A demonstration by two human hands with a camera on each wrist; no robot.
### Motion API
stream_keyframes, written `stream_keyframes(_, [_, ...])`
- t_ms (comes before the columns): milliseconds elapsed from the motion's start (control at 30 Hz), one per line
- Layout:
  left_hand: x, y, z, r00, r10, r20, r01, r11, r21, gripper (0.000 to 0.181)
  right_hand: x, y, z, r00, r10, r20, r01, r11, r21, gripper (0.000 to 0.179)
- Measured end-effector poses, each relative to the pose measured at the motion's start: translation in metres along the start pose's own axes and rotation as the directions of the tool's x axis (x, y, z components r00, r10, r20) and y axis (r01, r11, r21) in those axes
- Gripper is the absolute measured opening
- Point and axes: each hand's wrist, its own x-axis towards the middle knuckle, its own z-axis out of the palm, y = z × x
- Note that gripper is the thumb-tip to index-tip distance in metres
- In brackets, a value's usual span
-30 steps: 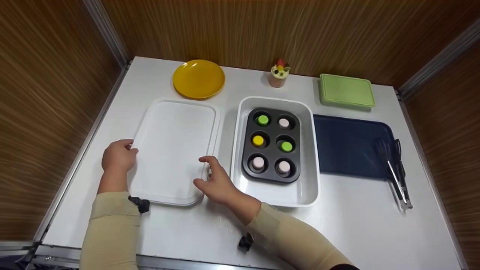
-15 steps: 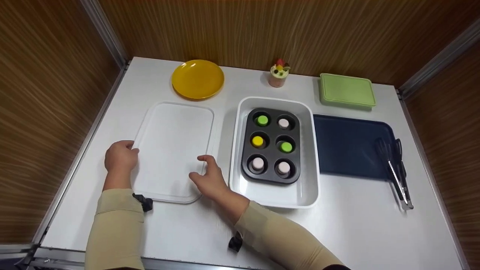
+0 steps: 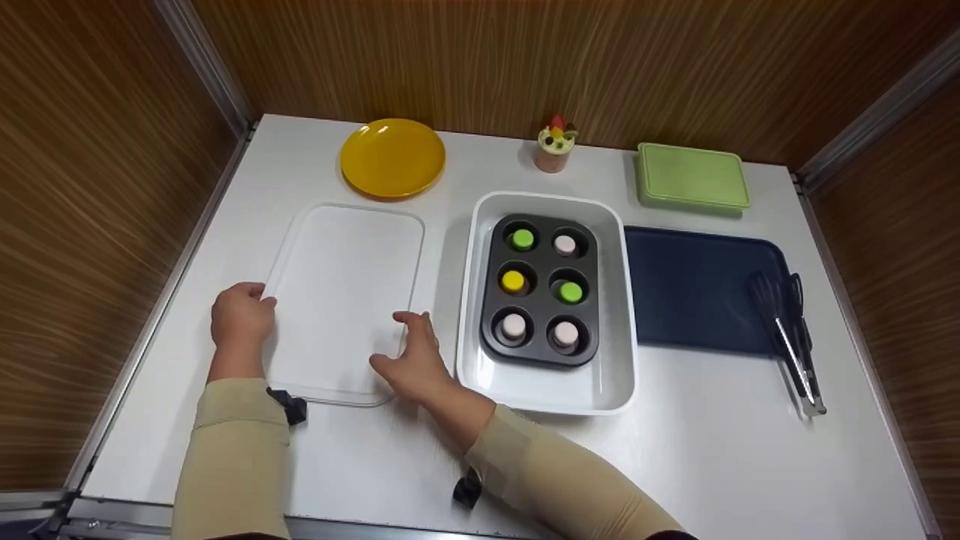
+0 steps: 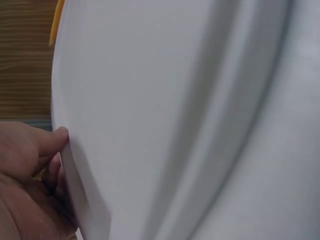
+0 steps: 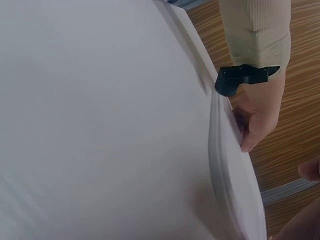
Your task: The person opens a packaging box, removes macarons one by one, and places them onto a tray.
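Observation:
A white rectangular lid with a raised border lies low over the left half of the table in the head view. My left hand pinches its left edge; in the left wrist view the thumb sits on the rim and the curled fingers go beneath. At the opposite long side, my right hand has thumb and index finger spread apart over the lid's edge. In the right wrist view the right thumb tip stands off the lid, and the other fingers are mostly out of frame.
Right of the lid stands a white bin holding a dark muffin tin with several capped pieces. Behind are a yellow plate, a dessert cup and a green box. A whisk and tongs overlap a navy board.
The lid looks smaller and lower, with its right edge shifted slightly left. Both hands stay beside it; the right hand has drifted a little left.

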Motion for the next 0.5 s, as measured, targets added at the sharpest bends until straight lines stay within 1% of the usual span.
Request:
stream_keyframes(100, [0.0, 0.001, -0.003, 0.999, -0.011, 0.034, 0.011, 1.0, 0.009, 0.052, -0.01, -0.009, -0.007, 0.999, -0.032, 0.007, 0.032, 0.999, 0.021, 0.068])
stream_keyframes(167, [-0.001, 0.002, -0.006, 0.999, -0.018, 0.049, 0.018, 1.0, 0.007, 0.058, -0.018, -0.017, -0.014, 0.997, -0.077, 0.013, 0.077, 0.996, 0.042, 0.068])
stream_keyframes(233, [-0.002, 0.003, -0.008, 0.999, -0.021, 0.049, 0.021, 1.0, -0.006, 0.063, -0.027, -0.028, -0.023, 0.991, -0.134, 0.011, 0.133, 0.989, 0.064, 0.069])
stream_keyframes(300, [-0.006, 0.008, -0.009, 0.999, -0.004, 0.033, 0.005, 1.0, -0.023, 0.066, -0.034, -0.037, -0.033, 0.981, -0.193, -0.007, 0.193, 0.977, 0.095, 0.069])
stream_keyframes(400, [-0.017, 0.021, -0.005, 0.999, 0.047, -0.023, -0.048, 0.997, -0.052, 0.065, -0.04, -0.048, -0.045, 0.961, -0.27, -0.061, 0.277, 0.95, 0.145, 0.069])
stream_keyframes(467, [-0.028, 0.036, 0.001, 0.991, 0.117, -0.06, -0.121, 0.99, -0.066, 0.063, -0.042, -0.053, -0.053, 0.944, -0.312, -0.106, 0.326, 0.929, 0.177, 0.07])
stream_keyframes(500, [-0.034, 0.043, 0.005, 0.984, 0.161, -0.075, -0.167, 0.983, -0.076, 0.061, -0.043, -0.055, -0.058, 0.934, -0.332, -0.13, 0.352, 0.918, 0.184, 0.07])
